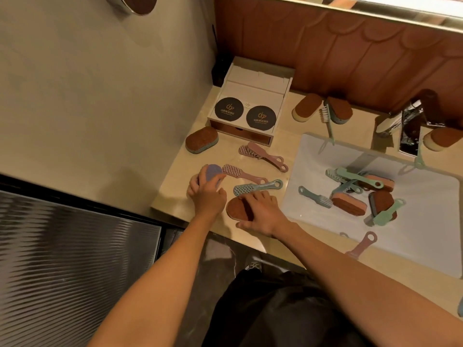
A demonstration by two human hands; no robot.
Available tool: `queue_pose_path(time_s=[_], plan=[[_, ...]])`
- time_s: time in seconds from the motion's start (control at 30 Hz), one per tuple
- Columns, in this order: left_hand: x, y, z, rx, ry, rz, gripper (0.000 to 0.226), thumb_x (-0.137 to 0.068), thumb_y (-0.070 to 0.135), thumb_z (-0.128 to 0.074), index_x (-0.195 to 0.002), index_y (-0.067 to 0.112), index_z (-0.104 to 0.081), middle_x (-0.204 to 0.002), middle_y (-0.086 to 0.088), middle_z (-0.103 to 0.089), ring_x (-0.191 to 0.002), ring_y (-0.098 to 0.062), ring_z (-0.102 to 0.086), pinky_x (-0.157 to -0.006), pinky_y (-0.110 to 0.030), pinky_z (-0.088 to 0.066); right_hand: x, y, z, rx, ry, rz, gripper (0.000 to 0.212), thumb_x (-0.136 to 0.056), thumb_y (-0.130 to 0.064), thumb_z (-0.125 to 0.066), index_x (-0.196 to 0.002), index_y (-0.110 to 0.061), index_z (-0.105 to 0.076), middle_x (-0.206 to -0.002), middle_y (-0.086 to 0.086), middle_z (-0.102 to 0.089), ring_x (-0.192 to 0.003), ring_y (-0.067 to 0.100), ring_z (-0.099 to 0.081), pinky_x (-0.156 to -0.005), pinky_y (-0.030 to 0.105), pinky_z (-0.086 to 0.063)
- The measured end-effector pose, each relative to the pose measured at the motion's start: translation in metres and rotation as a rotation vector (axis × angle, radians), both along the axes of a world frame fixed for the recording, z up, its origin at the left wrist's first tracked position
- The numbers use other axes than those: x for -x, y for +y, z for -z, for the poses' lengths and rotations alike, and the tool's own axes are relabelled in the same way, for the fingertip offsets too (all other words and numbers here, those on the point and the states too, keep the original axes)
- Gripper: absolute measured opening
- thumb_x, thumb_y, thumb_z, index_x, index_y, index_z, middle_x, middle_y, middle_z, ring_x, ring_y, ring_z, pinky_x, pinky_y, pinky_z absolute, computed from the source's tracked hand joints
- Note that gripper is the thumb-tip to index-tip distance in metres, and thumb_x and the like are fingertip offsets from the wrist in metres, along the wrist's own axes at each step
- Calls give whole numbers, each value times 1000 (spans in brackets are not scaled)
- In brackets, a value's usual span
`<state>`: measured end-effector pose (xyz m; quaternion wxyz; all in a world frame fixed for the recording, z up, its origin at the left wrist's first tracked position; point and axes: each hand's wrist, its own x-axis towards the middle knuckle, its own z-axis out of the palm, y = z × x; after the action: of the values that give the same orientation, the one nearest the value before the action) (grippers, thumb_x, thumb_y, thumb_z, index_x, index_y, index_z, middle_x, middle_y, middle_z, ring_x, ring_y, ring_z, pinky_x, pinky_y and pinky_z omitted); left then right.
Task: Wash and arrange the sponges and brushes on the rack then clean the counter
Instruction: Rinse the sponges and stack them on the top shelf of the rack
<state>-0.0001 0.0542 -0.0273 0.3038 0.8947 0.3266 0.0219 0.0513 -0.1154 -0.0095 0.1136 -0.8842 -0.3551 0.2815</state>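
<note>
We see a dim scene in warm, yellowish light, brightest at the upper right, where a glaring strip (375, 7) burns out along the top edge and the white sink basin (426, 221) stands out pale. The chrome tap (411, 118) carries hard, smeared highlights, while the ribbed panel (75, 259) at the left sinks into shadow. We find detail soft throughout, and the wide lens bends the counter (172, 196) edges and the walls towards the corners.
</note>
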Motion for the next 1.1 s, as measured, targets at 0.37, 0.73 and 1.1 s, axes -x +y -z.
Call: queue_pose_path(time_s=[0.37,0.73,1.1], plan=[[-8,-11,-5,63,82,60,30,-98,20,-53,-115,41,-64,-155,3,-26,-130,-30,-35,-106,-50,-32,-2,-15,-15,-121,-23,191,79,-74,-40,-69,-142,-14,-39,-131,13,-40,-117,32,-46,-97,40,-50],[-68,-78,-65,181,-245,501,40,-104,26,-49,-141,42,-52,-151,9,-39,-133,-15,-41,-106,-43,-42,-38,-105,-54,-261,-133,401,77,-77,-51,-68,-142,-21,-40,-135,7,-47,-114,28,-56,-96,41,-51],[-141,-241,-137,521,-324,761,37,-106,33,-47,-143,37,-52,-144,26,-50,-135,11,-40,-113,-18,-35,-83,-250,-109,-371,-241,604,72,-75,-49,-67,-138,-33,-37,-122,-5,-48,-110,14,-47,-93,37,-50]])
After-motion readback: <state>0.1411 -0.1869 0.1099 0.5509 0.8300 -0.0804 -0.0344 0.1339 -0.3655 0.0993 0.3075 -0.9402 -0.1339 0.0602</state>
